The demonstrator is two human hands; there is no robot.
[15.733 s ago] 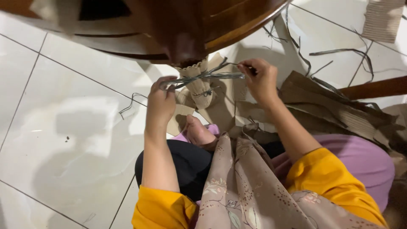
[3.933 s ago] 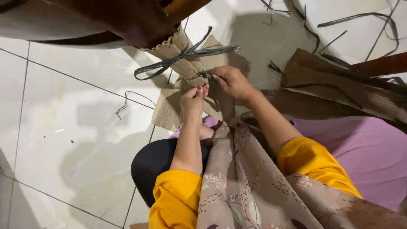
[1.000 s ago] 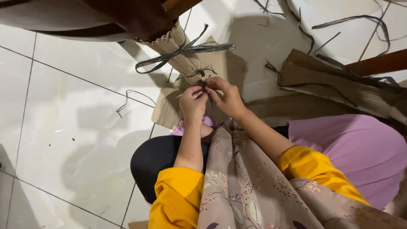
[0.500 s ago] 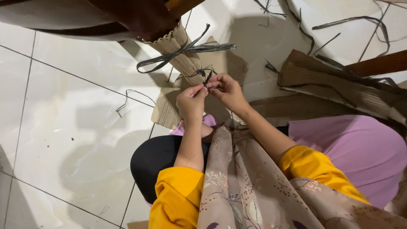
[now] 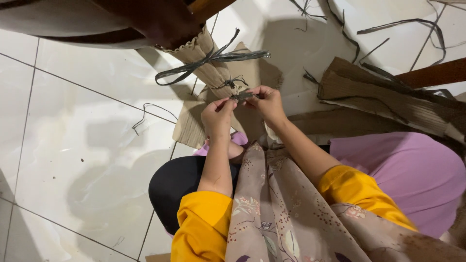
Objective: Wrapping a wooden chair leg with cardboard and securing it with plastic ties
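The left hand (image 5: 219,110) and right hand (image 5: 266,100) each pinch an end of a dark strip (image 5: 241,96) against the cardboard-wrapped furniture leg (image 5: 208,68), where the upper tie (image 5: 204,63) looks knotted and this lower one seems unfinished.

Both hands pinch dark strap (image 5: 241,96) between fingertips: left hand (image 5: 218,116), right hand (image 5: 267,103), beside cardboard-wrapped leg (image 5: 206,65).

Floor (image 5: 87,140) free left; cardboard (image 5: 388,92) rt
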